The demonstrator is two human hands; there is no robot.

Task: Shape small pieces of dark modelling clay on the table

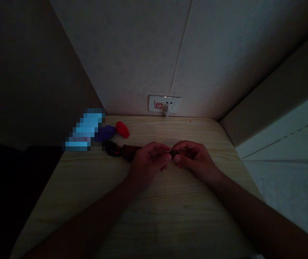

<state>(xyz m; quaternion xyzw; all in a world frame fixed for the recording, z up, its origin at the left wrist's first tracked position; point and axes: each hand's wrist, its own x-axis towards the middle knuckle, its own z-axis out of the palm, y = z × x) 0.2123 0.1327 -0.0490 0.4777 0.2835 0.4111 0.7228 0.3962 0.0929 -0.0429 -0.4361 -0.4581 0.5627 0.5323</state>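
Observation:
Between the fingertips of both hands is a small dark brown lump (173,153) that looks like modelling clay. My left hand (150,162) pinches it from the left, with thumb and forefinger close together. From the other side my right hand (193,156) grips it, thumb below and fingers curled above. Just beyond my left hand lie a dark brown lump (129,151), partly hidden by that hand, and a black lump (112,148) touching it. Farther back sit a purple lump (105,133) and a bright red lump (122,129), side by side.
All this is over a pale wood-grain tabletop (154,216) with rounded far corners. A lit, blurred-out screen (85,129) stands at its left edge. On the wall behind is a socket plate (164,104) with something plugged in. White furniture (283,133) borders the right.

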